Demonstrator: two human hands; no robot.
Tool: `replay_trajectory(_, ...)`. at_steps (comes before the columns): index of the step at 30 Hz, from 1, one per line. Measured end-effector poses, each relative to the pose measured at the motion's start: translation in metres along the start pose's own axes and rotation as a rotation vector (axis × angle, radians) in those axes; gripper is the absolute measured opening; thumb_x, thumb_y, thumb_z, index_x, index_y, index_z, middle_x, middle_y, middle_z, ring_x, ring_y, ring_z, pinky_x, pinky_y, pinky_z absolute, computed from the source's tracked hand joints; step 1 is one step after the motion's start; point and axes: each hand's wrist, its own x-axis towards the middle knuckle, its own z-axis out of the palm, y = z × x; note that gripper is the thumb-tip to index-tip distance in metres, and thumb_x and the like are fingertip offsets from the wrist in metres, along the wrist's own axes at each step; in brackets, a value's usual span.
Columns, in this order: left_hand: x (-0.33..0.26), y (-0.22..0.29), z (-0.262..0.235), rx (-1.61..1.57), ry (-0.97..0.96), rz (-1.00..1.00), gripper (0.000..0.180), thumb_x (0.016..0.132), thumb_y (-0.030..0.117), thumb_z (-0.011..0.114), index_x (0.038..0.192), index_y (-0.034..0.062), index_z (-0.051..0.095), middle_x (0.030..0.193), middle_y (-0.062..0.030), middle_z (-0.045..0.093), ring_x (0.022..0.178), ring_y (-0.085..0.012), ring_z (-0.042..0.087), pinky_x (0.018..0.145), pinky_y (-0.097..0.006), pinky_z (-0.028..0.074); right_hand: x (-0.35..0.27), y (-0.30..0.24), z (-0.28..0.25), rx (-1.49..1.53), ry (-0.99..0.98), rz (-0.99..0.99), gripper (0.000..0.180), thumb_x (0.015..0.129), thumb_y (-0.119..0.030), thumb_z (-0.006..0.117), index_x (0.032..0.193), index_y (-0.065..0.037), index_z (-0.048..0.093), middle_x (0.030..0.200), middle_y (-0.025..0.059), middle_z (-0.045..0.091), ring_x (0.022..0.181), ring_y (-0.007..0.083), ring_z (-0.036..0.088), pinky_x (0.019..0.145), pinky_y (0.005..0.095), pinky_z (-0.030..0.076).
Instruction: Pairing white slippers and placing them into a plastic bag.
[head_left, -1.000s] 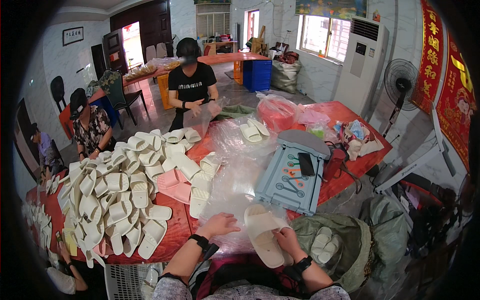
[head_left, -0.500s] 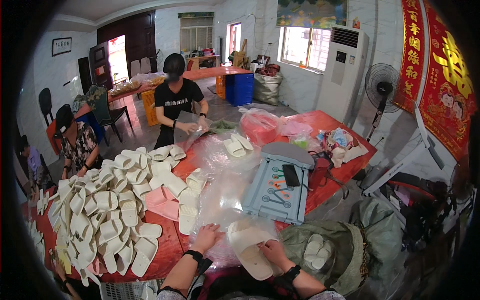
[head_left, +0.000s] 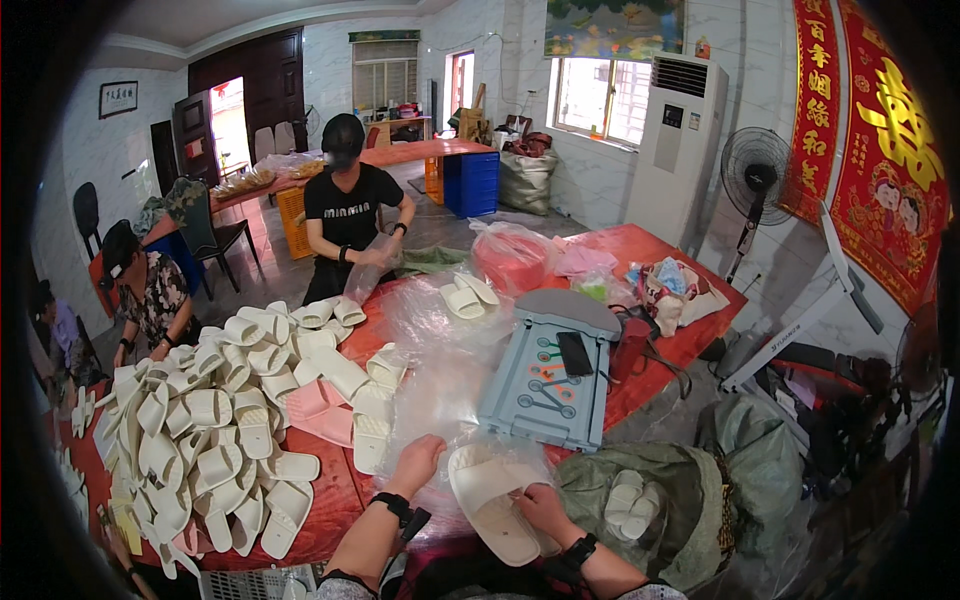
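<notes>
My right hand [head_left: 540, 510] grips a pair of cream slippers [head_left: 492, 500] by the strap side, near the front edge of the red table [head_left: 340, 490]. To its left, my left hand [head_left: 420, 462] lies over a stack of clear plastic bags [head_left: 425, 385], its fingers drawn together on the film. Part of the plastic also shows behind the slippers. A large heap of cream slippers [head_left: 215, 420] covers the table's left side, with pink slippers [head_left: 322, 410] at its right edge. Another cream pair [head_left: 468, 296] rests on the plastic farther back.
Beyond the bags stands a grey-blue plastic toy bench [head_left: 545, 375] with a black phone [head_left: 575, 352] on it. An open green sack [head_left: 690, 520] at my right holds bagged slippers [head_left: 632, 505]. Across the table a person [head_left: 350, 215] handles a clear bag; others work at left.
My left hand has gone from spread fingers to drawn-together fingers on the plastic. The slippers in my right hand have shifted slightly. Across the table, the co-worker's hands and bag have moved lower.
</notes>
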Motion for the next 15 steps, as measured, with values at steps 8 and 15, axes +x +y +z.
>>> replay_trajectory(8,0.017,0.044,-0.026,-0.052,0.044,0.069,0.008,0.087,0.010,0.058,0.088,0.0030,0.061,0.083,-0.0166,0.060,0.079,-0.0365,0.059,0.069,-0.043,0.048,-0.002,0.013,-0.006,0.095,0.024,0.011,0.033,0.087,-0.028,0.061,0.082,0.004,0.065,0.066,0.0183,0.060,0.061,0.0252,0.058,0.058,0.0377,0.044)
replay_trajectory(15,-0.002,0.080,-0.088,-0.086,0.110,-0.018,0.009,0.087,0.008,0.059,0.089,0.0006,0.062,0.085,-0.0168,0.062,0.080,-0.0365,0.061,0.069,-0.040,0.048,0.000,0.010,-0.009,0.189,0.072,0.118,0.036,0.085,-0.026,0.062,0.074,0.008,0.060,0.060,0.0162,0.055,0.055,0.0210,0.052,0.054,0.0372,0.041)
